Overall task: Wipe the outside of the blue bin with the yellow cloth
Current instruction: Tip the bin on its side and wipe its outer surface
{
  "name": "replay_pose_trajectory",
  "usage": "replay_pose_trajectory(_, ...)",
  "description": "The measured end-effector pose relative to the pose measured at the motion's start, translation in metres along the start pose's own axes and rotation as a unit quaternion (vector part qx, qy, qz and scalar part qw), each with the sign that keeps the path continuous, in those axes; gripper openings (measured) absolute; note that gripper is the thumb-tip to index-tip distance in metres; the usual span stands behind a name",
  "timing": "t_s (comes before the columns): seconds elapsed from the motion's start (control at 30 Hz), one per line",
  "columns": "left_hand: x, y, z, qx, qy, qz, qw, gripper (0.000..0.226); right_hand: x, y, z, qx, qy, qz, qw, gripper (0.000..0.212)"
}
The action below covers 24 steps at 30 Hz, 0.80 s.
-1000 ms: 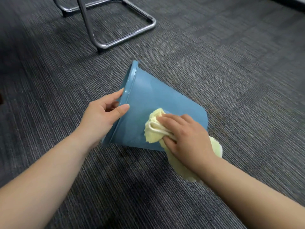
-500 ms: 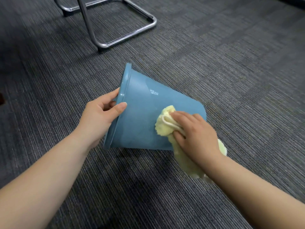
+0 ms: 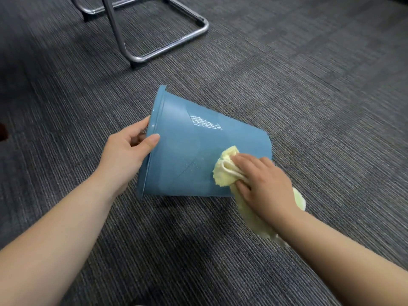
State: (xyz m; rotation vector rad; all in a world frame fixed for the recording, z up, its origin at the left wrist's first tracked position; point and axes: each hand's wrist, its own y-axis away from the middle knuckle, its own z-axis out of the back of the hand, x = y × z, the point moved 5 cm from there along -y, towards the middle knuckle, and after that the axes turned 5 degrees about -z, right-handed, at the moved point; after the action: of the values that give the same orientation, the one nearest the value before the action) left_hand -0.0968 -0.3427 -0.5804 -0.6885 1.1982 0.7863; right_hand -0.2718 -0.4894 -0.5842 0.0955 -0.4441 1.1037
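Head view, and the blue bin (image 3: 187,155) is tipped on its side on the grey carpet floor (image 3: 309,107), open rim to the left, base to the right. Left hand (image 3: 123,155) has the rim: thumb flat on the outer wall, fingers curled over the edge and into the mouth, a firm grip closed on the bin. Over on the other end, the right hand (image 3: 265,184) is bunched around the yellow cloth (image 3: 225,173), fingers curled into its folds, pressing the wad against the outside wall low down and close to the base. So the bin sits squarely between the two hands, rim in one grip, cloth on the wall under the other. A loose tail of cloth trails out beneath the right wrist and drapes down to the carpet. There's a pale patch of glare high on the bin's wall, and faint curved streaks across the middle. Beyond the bin, well apart, a chrome chair frame (image 3: 154,51) stands on the carpet.
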Motion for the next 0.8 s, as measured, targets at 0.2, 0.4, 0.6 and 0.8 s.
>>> replay_pose_trajectory(0.2,0.0,0.002,-0.001,-0.016,0.012,0.014,1.0,0.041,-0.058,0.003,0.004,-0.018,0.018,-0.133,0.991,0.032)
replay_pose_trajectory(0.4,-0.004,-0.001,-0.006,-0.003,-0.008,-0.018,1.0,0.04,-0.021,0.004,0.001,0.01,-0.005,-0.09,0.996,0.029)
replay_pose_trajectory(0.6,0.0,0.0,-0.005,0.001,-0.01,-0.01,1.0,0.042,0.004,0.007,-0.009,0.043,-0.013,-0.015,0.999,0.037)
replay_pose_trajectory(0.8,-0.001,0.003,0.002,-0.02,-0.111,0.018,0.993,0.044,-0.045,0.01,-0.003,0.025,-0.008,-0.124,0.992,0.032)
